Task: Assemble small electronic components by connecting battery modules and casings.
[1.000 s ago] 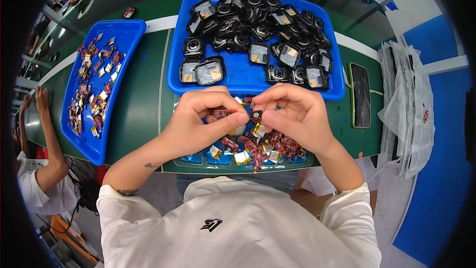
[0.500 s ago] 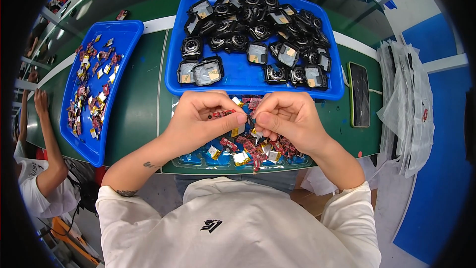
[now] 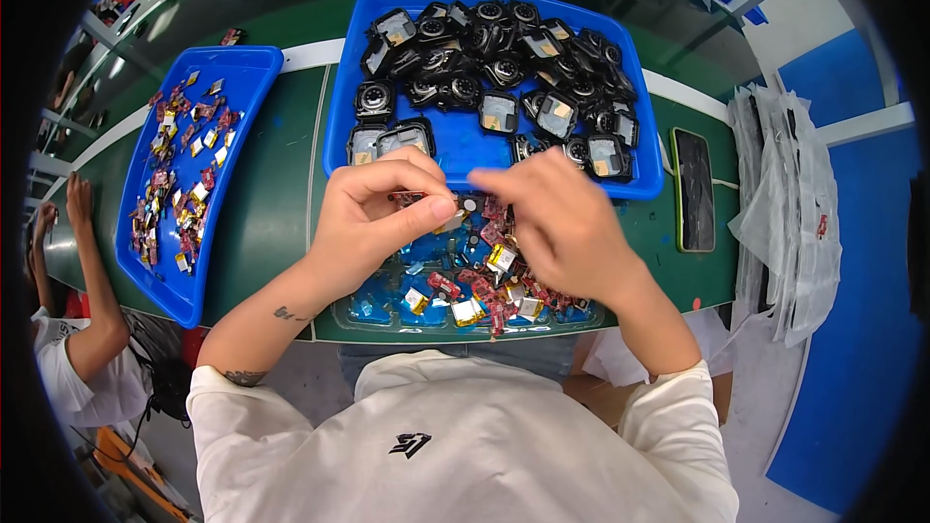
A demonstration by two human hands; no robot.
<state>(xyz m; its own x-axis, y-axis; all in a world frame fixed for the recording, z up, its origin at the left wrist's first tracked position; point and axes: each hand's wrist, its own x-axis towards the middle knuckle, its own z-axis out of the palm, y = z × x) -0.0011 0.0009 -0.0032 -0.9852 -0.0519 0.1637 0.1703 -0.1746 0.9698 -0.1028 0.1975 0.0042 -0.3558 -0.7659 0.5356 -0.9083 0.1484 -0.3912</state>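
My left hand (image 3: 387, 218) is closed, thumb against fingers, on a small red circuit board (image 3: 405, 198) mostly covered by the fingers. A dark bit with a round silver spot (image 3: 470, 204) shows just past the thumb tip. My right hand (image 3: 562, 223) is beside it, apart from the left, smeared by motion; a forefinger points left, and I cannot make out anything in it. Below both hands is a clear plastic tray (image 3: 387, 315) with loose red circuit boards (image 3: 444, 285) and silver-and-yellow battery cells (image 3: 468, 312).
A large blue tray (image 3: 453, 157) of black watch cases (image 3: 499, 111) stands beyond my hands. At left is a narrower blue tray (image 3: 254, 87) with boards and cells. A phone (image 3: 693, 191) and stacked plastic sheets (image 3: 775, 213) lie right. Another person's arm (image 3: 92, 261) is far left.
My right hand has come away from the left and moved slightly up and right. The left hand has shifted a little left and up, keeping the red board.
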